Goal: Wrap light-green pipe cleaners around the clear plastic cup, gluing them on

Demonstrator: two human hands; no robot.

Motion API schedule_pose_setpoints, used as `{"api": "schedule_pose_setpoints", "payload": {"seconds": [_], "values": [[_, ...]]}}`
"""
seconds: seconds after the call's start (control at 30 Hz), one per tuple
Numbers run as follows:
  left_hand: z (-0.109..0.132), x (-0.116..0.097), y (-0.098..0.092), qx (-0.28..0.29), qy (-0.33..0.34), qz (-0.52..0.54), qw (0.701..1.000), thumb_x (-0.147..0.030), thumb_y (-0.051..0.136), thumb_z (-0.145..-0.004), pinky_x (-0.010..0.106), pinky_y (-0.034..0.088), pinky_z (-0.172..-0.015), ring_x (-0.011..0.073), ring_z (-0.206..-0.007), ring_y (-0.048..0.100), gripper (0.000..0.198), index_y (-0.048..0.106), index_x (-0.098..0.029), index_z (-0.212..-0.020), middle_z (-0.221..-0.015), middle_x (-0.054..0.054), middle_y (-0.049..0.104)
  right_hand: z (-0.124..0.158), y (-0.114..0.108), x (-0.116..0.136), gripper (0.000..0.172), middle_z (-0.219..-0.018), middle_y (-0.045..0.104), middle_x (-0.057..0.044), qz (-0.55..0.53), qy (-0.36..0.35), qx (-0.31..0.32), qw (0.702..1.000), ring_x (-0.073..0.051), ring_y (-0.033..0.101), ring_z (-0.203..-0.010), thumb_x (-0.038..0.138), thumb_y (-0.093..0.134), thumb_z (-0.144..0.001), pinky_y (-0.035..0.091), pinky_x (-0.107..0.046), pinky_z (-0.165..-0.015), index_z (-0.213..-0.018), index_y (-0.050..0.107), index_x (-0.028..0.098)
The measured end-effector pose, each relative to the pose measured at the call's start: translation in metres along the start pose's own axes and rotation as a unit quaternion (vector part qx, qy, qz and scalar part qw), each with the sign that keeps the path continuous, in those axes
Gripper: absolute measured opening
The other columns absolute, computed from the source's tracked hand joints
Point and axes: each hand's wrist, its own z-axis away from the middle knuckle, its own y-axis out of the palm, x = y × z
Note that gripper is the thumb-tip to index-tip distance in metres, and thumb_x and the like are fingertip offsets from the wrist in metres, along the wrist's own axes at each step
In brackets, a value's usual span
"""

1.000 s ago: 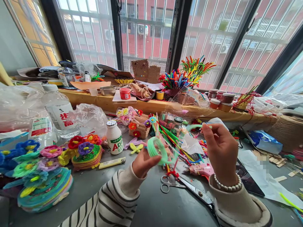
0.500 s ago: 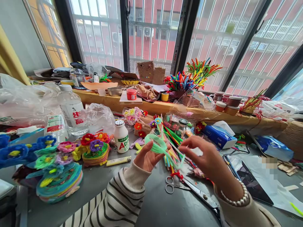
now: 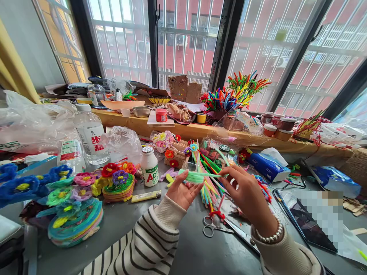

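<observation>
My left hand [image 3: 182,192] pinches a flat coil of light green pipe cleaner [image 3: 192,176], held edge-on above the grey table [image 3: 183,248]. My right hand [image 3: 246,193] grips the loose end of the same pipe cleaner, stretched taut between both hands. Below and behind them lies a bundle of coloured pipe cleaners [image 3: 208,168]. Scissors [image 3: 226,227] with a red loop rest just below my right wrist.
Stacked pipe-cleaner flower discs [image 3: 74,221] fill the left. A small white bottle [image 3: 149,166], a lighter [image 3: 146,196], a water bottle [image 3: 91,133], a flower basket [image 3: 174,152] and a tissue pack [image 3: 268,164] surround the hands. A phone [image 3: 309,225] lies right. The wooden shelf [image 3: 186,130] holds jars.
My right hand came down from shoulder height toward the left hand, drawing the loose green end across the coil. The coil turned from face-on to edge-on.
</observation>
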Motion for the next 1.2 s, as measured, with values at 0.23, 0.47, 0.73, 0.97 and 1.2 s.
{"api": "schedule_pose_setpoints", "payload": {"seconds": [0.23,0.47,0.73,0.97,1.2], "values": [[0.001,-0.007,0.008,-0.044,0.052,0.036,0.997,-0.019,0.047,-0.077,0.028,0.054,-0.067,0.0187,-0.075,0.064,0.018,0.051,-0.013,-0.093,-0.076,0.007,0.060,0.011,-0.008,-0.016,0.017,-0.087,0.058,-0.005,0.024,0.043,0.026,0.998,-0.016,0.057,-0.075,0.029,0.046,-0.080,0.046,-0.029,-0.068,-0.089,0.055,0.018],[0.006,-0.011,0.007,0.022,0.037,0.022,0.999,-0.029,0.043,-0.081,0.025,0.054,-0.069,0.0193,-0.082,0.064,0.026,0.053,-0.010,-0.094,-0.083,0.012,0.064,0.085,-0.022,-0.080,0.031,-0.081,0.062,-0.007,0.101,0.229,0.057,0.967,-0.019,0.059,-0.071,0.043,0.045,-0.076,0.047,-0.031,-0.064,-0.084,0.057,0.017],[0.005,-0.014,0.005,0.068,0.037,0.020,0.997,-0.030,0.045,-0.079,0.028,0.053,-0.070,0.0193,-0.076,0.065,0.023,0.059,-0.011,-0.084,-0.075,0.011,0.067,0.104,-0.012,-0.094,0.035,-0.075,0.063,-0.010,0.168,0.286,0.046,0.942,-0.024,0.060,-0.070,0.049,0.052,-0.067,0.045,-0.033,-0.058,-0.079,0.052,0.016],[-0.001,-0.010,0.004,0.004,0.087,0.014,0.996,-0.016,0.052,-0.075,0.027,0.050,-0.074,0.0177,-0.081,0.063,0.015,0.059,-0.016,-0.089,-0.079,0.005,0.068,0.106,-0.007,-0.098,0.029,-0.061,0.063,-0.006,0.193,0.302,0.056,0.932,-0.024,0.060,-0.057,0.050,0.048,-0.066,0.039,-0.030,-0.048,-0.063,0.051,0.021],[0.004,-0.003,0.002,0.102,0.095,-0.038,0.989,-0.011,0.060,-0.067,0.029,0.047,-0.081,0.0176,-0.086,0.062,0.041,0.053,-0.019,-0.107,-0.088,0.004,0.068,0.100,-0.020,-0.095,0.039,-0.076,0.066,-0.007,0.177,0.314,0.008,0.933,-0.024,0.061,-0.067,0.053,0.051,-0.063,0.044,-0.032,-0.057,-0.079,0.057,0.018]]}}
